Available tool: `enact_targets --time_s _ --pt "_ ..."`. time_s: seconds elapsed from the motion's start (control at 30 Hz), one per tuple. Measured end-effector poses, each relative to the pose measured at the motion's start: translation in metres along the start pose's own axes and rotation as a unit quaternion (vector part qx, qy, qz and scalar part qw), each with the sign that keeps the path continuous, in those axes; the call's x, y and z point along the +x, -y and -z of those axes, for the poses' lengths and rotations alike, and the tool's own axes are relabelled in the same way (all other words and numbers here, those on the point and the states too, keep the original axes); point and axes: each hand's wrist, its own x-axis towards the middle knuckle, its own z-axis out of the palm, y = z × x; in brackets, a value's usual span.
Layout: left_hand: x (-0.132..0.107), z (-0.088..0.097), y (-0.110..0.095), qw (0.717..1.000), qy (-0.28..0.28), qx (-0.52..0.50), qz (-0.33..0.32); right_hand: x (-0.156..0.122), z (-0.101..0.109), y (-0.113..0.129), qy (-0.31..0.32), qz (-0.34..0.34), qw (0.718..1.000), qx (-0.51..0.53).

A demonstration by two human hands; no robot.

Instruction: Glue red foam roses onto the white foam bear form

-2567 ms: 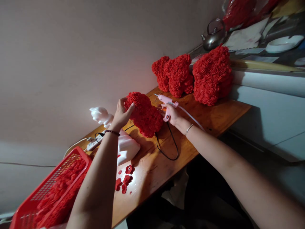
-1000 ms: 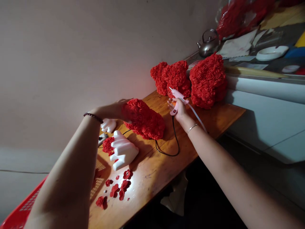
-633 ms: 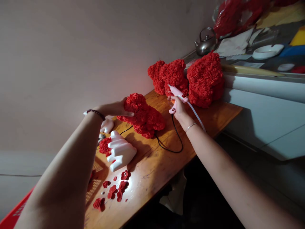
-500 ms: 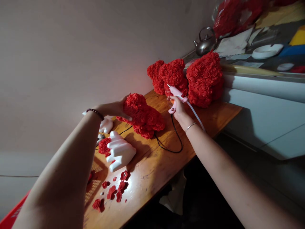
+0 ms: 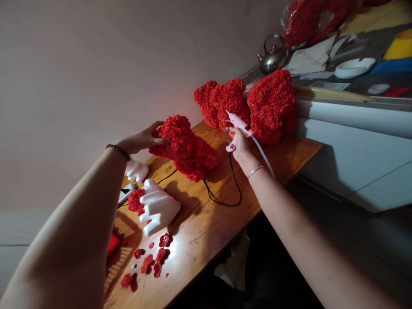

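My left hand (image 5: 146, 138) grips a red rose bear (image 5: 188, 148), a figure covered in small foam roses, tilted above the wooden table (image 5: 206, 227). The fingers wrap round its left end. In my right hand (image 5: 240, 143) is a pink glue gun (image 5: 238, 124), nozzle pointing up and left, with a clear glue stick (image 5: 264, 156) out of its back. The gun's black cord (image 5: 225, 202) loops over the table. A white foam bear form (image 5: 159, 208) lies nearer, with a red rose cluster (image 5: 136, 201) beside it.
Loose red foam flowers (image 5: 147, 263) lie at the near edge by a woven basket (image 5: 120, 240). More rose bears (image 5: 272, 105) stand at the back against the counter. A kettle (image 5: 273, 58) and a white ashtray (image 5: 354, 68) sit on the counter. A power strip (image 5: 126, 194) is at left.
My left hand and the rose bear have moved slightly left and up. The glue gun stays in my right hand, almost unmoved. The whole view has shifted a little.
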Motion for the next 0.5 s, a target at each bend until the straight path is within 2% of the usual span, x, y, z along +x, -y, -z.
enact_targets --time_s 0.13,0.27,0.5 --pt "0.027 0.017 0.003 0.998 -0.052 0.014 0.019 0.0 0.001 0.003 0.004 0.003 1.0 -0.013" --pt "0.068 0.02 0.005 0.992 -0.1 0.051 0.061 -0.001 -0.001 0.003 -0.002 0.01 1.0 -0.009" --pt "0.142 0.008 -0.005 0.989 -0.107 0.099 0.002 -0.001 -0.004 0.0 -0.025 0.0 0.999 -0.035"
